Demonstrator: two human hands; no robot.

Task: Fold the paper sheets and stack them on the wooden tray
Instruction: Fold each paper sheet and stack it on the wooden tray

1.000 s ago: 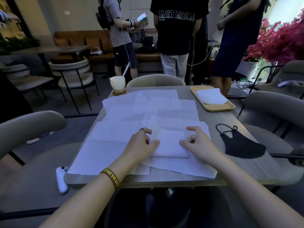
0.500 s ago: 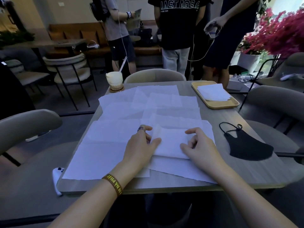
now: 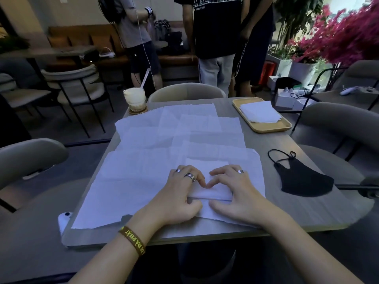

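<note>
A small folded white paper sheet lies near the table's front edge on top of several flat white sheets. My left hand and my right hand both press down on it, fingertips meeting over its middle and thumbs at its near edge. Much of the folded sheet is hidden under my hands. The wooden tray sits at the far right of the table with a stack of folded sheets in it.
A black face mask lies to the right of the sheets. An iced drink with a straw stands at the far left corner. A white controller sits at the near left edge. Chairs surround the table; people stand behind it.
My hands have come together from the sheet's two sides onto its middle and press it flat. The sheet looks folded smaller than before.
</note>
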